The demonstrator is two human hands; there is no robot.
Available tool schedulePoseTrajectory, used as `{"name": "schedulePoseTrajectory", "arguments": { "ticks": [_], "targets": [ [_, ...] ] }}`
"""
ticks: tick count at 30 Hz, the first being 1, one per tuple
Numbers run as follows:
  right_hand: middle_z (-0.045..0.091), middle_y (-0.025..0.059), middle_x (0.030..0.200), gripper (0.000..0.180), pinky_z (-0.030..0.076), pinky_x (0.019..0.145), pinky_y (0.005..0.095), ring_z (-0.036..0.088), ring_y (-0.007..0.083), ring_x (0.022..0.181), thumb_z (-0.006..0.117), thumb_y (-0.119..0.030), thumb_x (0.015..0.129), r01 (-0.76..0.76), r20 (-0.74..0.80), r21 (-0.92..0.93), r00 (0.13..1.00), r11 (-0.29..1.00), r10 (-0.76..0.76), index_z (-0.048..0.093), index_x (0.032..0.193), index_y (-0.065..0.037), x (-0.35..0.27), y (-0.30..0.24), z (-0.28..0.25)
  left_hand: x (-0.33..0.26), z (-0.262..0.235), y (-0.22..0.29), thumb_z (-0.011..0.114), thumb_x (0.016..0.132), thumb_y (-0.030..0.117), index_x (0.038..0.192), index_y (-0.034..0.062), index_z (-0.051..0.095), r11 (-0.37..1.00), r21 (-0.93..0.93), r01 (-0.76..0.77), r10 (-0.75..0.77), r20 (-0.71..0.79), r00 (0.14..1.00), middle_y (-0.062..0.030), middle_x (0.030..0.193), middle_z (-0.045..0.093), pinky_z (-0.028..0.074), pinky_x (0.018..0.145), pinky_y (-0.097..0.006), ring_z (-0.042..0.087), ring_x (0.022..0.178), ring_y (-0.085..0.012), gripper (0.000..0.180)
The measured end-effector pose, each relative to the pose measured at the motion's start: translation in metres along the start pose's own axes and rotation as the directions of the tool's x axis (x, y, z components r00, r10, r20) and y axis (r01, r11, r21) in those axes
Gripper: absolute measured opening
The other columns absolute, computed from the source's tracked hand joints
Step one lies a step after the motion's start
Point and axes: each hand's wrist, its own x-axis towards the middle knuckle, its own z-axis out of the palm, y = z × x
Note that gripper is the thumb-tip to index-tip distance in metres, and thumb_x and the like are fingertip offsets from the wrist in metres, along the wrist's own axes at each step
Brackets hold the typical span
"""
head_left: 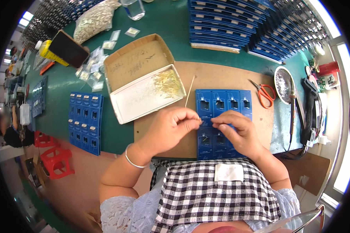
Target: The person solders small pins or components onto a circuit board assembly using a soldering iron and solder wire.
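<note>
While both hands work above the blue circuit-board panel (226, 106), their fingertips face each other across a narrow gap over its left half. The left hand (172, 127), with a pale bangle (133, 158) at its wrist, has thumb and forefinger drawn close together at the tips; whether a fine piece is pinched between them cannot be told. The right hand (242, 134) is similarly curled, its thumb and forefinger near each other; its tips are too small to show whether anything is gripped.

The panel, bearing rows of dark rectangular openings, lies on a brown work mat (262, 126) directly before the person, its near edge close to the checked apron (206, 194). Beyond the left hand stands an open cardboard box (124, 106), tilted relative to the mat, with thin golden pins (168, 83) heaped toward the right of its white interior. A slender pale stick (189, 91) lies between box and panel. To the panel's right rest orange-handled scissors (266, 97); farther right is a round metal pan (284, 83) with dark contents.

A second blue panel (84, 121) lies left of the box on the green tabletop (159, 23), and tall stacks of blue panels (225, 29) occupy the far side.
</note>
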Motion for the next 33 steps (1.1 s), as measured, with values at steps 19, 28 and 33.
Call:
{"name": "schedulePoseTrajectory", "arguments": {
  "ticks": [19,28,33],
  "targets": [
    [0.061,0.0078,0.081,0.008,0.047,0.060,0.0274,0.059,0.0163,0.068,0.066,-0.005,0.084,-0.176,0.010,-0.021,0.984,0.984,0.176,0.066,0.090,-0.001,0.009,0.007,0.011,0.003,0.035,-0.016,0.070,0.079,0.005,0.084,0.0012,0.066,0.966,0.235,-0.109,0.141,-0.122,0.983,-0.0118,0.075,0.063,0.047,0.055,-0.032,0.062,0.063,-0.0244,0.008],
    [0.059,0.0080,0.077,0.006,0.047,0.056,0.0297,0.058,0.0192,0.064,0.066,-0.002,0.079,-0.146,-0.030,-0.134,0.989,0.980,0.144,0.063,0.084,-0.002,0.019,0.011,0.009,0.009,0.034,-0.023,0.071,0.077,0.008,0.082,0.0035,0.067,0.936,0.326,-0.135,0.184,-0.122,0.975,-0.0124,0.076,0.063,0.048,0.056,-0.037,0.062,0.064,-0.0300,0.008],
    [0.058,0.0087,0.075,0.008,0.047,0.056,0.0308,0.058,0.0208,0.062,0.067,-0.004,0.078,-0.102,0.076,-0.172,0.990,0.980,0.116,0.062,0.084,-0.002,0.021,0.013,0.006,0.010,0.034,-0.023,0.072,0.077,0.008,0.082,0.0037,0.067,0.930,0.338,-0.146,0.202,-0.136,0.970,-0.0122,0.075,0.062,0.048,0.056,-0.037,0.062,0.063,-0.0302,0.008]
  ]
}}
